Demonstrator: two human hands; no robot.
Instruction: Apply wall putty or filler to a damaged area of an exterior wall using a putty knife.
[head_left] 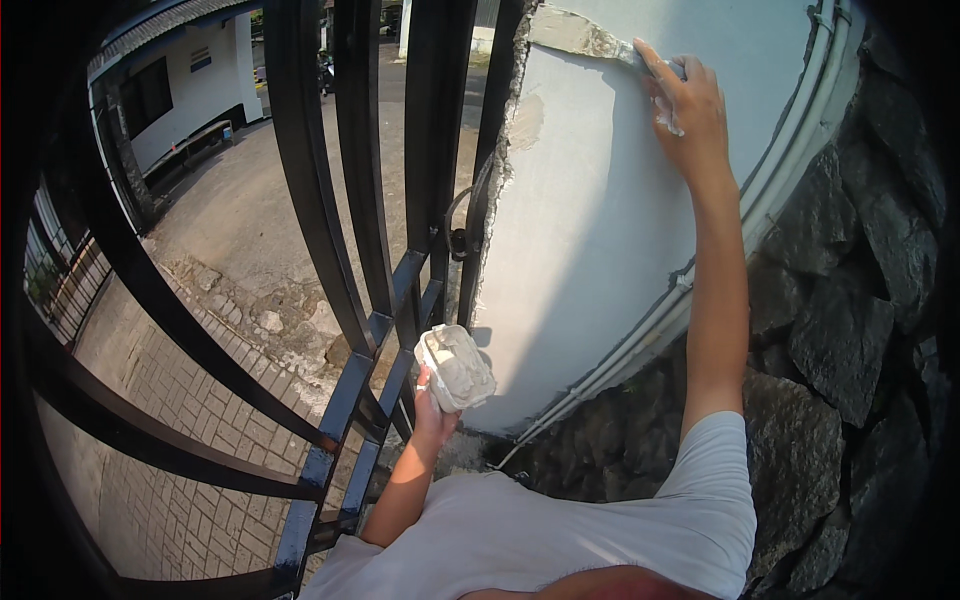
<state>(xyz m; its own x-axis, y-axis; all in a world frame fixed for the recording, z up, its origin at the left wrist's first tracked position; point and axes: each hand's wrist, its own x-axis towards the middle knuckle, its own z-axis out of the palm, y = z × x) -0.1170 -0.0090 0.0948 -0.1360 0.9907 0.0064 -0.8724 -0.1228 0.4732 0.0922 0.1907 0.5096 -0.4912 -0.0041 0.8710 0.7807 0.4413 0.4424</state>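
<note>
High on the white wall, my right hand grips a putty knife. Its wide blade lies against the wall near the rough left edge and is coated with pale putty. White smears cover some of my right fingers. Lower down, my left hand holds a small plastic tub of whitish putty from beneath, its open top facing up. The tub is close to the wall's lower left edge and beside the black metal gate. A beige putty patch shows on the wall below the blade.
Black gate bars and a crossbar stand close on my left. White pipes run along the wall's right side, beside dark stonework. Beyond the gate are paving and a white building.
</note>
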